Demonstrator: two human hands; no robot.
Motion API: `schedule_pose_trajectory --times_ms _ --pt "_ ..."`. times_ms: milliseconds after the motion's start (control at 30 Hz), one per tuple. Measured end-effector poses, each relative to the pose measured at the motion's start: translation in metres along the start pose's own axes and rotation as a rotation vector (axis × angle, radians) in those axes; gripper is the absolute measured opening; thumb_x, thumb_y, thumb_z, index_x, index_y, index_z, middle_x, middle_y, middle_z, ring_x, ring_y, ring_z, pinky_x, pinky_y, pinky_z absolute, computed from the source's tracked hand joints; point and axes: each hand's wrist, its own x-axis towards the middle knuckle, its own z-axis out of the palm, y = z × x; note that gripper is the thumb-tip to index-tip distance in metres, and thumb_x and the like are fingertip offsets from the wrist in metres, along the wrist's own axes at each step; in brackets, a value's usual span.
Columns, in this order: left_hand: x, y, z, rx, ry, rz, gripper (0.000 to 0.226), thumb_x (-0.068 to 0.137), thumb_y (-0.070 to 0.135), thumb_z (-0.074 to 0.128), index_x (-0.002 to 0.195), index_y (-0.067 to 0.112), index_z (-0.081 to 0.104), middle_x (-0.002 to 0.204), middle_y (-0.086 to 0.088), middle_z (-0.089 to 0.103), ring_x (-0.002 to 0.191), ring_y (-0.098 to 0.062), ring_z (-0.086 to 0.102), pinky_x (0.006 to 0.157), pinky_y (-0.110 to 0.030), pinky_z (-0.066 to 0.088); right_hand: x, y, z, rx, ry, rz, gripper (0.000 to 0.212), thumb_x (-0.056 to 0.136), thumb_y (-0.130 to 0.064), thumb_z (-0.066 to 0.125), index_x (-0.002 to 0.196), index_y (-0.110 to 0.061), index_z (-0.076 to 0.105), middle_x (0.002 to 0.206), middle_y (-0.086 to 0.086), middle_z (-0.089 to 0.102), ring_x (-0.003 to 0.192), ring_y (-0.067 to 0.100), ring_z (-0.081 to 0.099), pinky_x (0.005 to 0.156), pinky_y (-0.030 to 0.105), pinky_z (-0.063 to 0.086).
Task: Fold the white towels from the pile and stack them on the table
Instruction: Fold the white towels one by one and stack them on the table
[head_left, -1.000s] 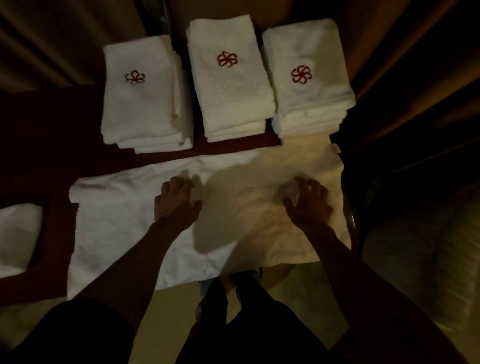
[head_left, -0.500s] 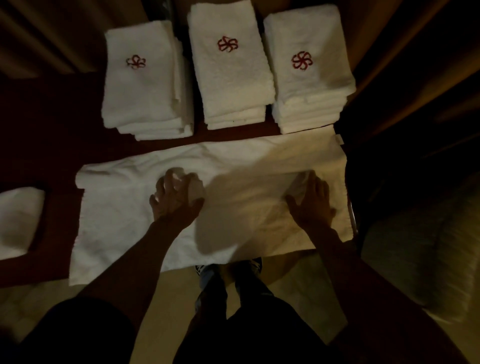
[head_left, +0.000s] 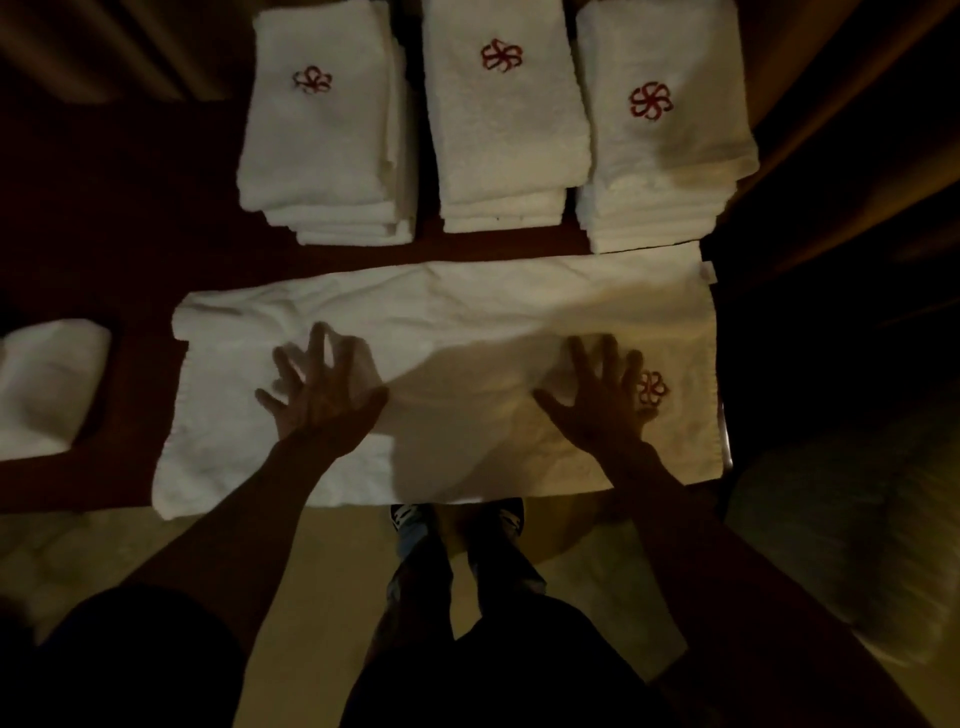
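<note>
A long white towel (head_left: 467, 332) lies spread across the near edge of the dark red table (head_left: 130, 218), folded lengthwise. My left hand (head_left: 322, 395) rests flat on its left half, fingers spread. My right hand (head_left: 605, 397) lies flat on its right half with straight, spread fingers, beside a red flower emblem (head_left: 653, 387). Behind the towel stand three stacks of folded white towels with red emblems: left (head_left: 322, 135), middle (head_left: 504, 124), right (head_left: 660, 140).
Another white towel (head_left: 47, 384) lies at the table's left edge, partly cut off. The table's right edge runs just past the spread towel. A pale upholstered seat (head_left: 857, 545) is at the lower right. My shoes (head_left: 457, 519) show under the table edge.
Both hands went from curled on the towel to flat with fingers spread. The red emblem beside my right hand has come into sight. The camera tilted down, shifting the stacks upward.
</note>
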Motion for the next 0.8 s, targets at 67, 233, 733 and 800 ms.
schedule_pose_trajectory --times_ms 67,233,733,800 --pt "0.001 -0.011 0.001 -0.015 -0.048 -0.078 0.092 0.075 0.089 0.043 0.149 0.051 0.004 0.162 0.005 -0.023 0.146 -0.051 -0.007 0.101 -0.082 0.017 0.004 -0.002 0.007 -0.025 -0.029 0.012 0.106 0.076 -0.088 0.044 0.152 -0.049 -0.019 0.161 -0.002 -0.033 0.146 0.042 -0.028 0.102 0.085 0.004" --pt "0.007 -0.021 0.001 -0.098 -0.134 -0.151 0.101 0.067 0.094 0.044 0.147 0.055 -0.003 0.159 0.009 -0.033 0.144 -0.051 -0.02 0.095 -0.088 0.014 0.028 -0.001 0.004 -0.007 -0.03 -0.047 0.115 0.064 -0.099 0.035 0.149 -0.05 -0.023 0.159 -0.001 -0.037 0.143 0.044 -0.033 0.105 0.083 0.003" --pt "0.039 -0.043 -0.024 -0.043 -0.118 -0.054 0.086 0.075 0.089 0.041 0.145 0.054 0.007 0.162 0.006 -0.017 0.145 -0.051 -0.003 0.093 -0.081 0.03 0.051 -0.023 -0.005 -0.073 0.084 -0.072 0.108 0.067 -0.094 0.04 0.154 -0.048 -0.002 0.167 0.0 -0.008 0.151 0.043 -0.005 0.11 0.076 0.016" --pt "0.038 -0.054 -0.03 -0.027 0.001 0.009 0.074 0.08 0.085 0.037 0.141 0.045 0.023 0.16 0.0 0.009 0.138 -0.046 0.023 0.09 -0.068 0.044 0.044 -0.028 -0.011 -0.082 0.164 -0.065 0.095 0.071 -0.086 0.046 0.15 -0.04 0.023 0.162 0.007 0.022 0.146 0.043 0.022 0.11 0.066 0.031"
